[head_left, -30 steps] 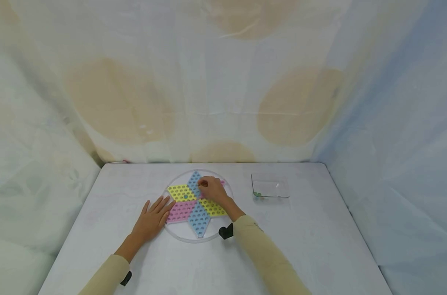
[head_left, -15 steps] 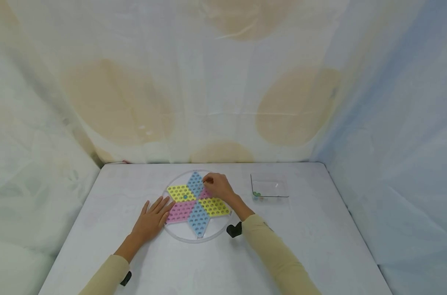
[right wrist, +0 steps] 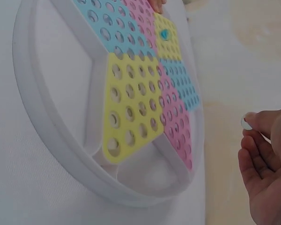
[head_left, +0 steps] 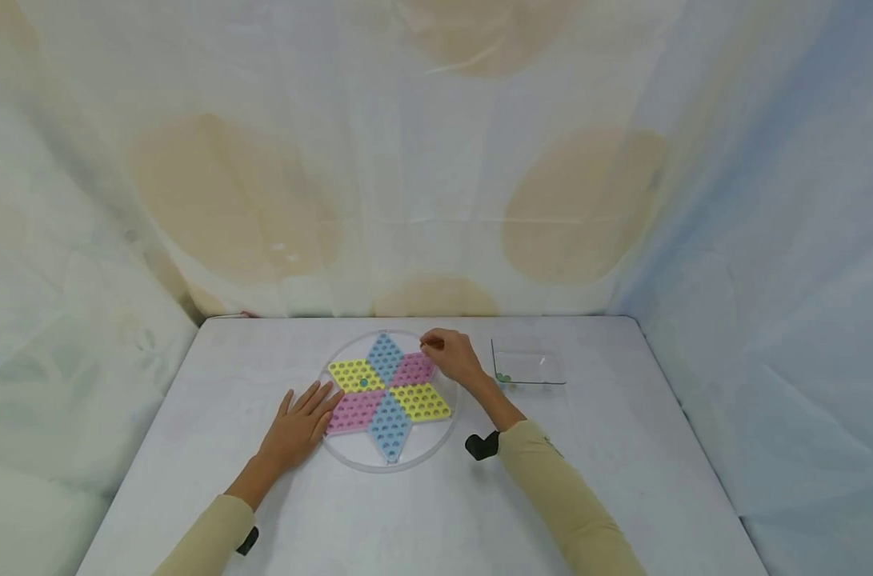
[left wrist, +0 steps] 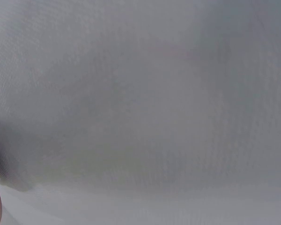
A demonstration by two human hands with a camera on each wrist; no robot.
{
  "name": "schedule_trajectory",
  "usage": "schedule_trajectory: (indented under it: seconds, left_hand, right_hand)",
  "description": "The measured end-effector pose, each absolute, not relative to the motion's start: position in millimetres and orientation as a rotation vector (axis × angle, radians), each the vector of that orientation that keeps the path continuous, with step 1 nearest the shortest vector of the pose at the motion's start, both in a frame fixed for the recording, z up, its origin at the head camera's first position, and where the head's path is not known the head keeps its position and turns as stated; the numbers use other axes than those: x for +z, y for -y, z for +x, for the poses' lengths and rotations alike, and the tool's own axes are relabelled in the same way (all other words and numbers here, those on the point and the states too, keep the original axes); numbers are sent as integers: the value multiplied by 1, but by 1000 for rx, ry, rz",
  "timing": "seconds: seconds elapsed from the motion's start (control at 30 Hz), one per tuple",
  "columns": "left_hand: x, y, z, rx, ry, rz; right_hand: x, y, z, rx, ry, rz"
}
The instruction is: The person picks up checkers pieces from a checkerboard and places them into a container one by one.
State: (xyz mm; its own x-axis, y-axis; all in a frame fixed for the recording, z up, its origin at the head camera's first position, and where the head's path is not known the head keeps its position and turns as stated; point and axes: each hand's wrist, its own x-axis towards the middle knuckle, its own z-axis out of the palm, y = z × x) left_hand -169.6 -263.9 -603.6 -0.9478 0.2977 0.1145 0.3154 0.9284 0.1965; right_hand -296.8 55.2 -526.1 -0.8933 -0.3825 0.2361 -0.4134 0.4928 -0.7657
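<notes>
Glossy plastic board w/ clear rim, clear plastic tray, matt cloth-covered table.

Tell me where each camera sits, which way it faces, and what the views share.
Head: worn on the head, looking forward and down at the table, the board and a clear box; both sleeves, the left hand flat at the board's edge and the right hand show.
Left wrist: close to a blurred grey surface; only a sliver of skin at the lower left.
Right wrist: low beside the board, looking across it; the right hand's fingers pinch a small bead.
Shared: head and right wrist both show the board and right hand.
</notes>
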Motion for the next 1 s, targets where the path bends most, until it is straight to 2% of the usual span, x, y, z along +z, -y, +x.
schedule_trajectory:
  seconds: [0.73,1.0]
  left_hand:
    - [-601,265,-168,-356,3015,-483]
    - [-601,266,-166,-359,3007,-474]
  right_hand:
    - [-519,-119,-296,1354,2694,536]
    - [-527,-142,-299,1314,2677,556]
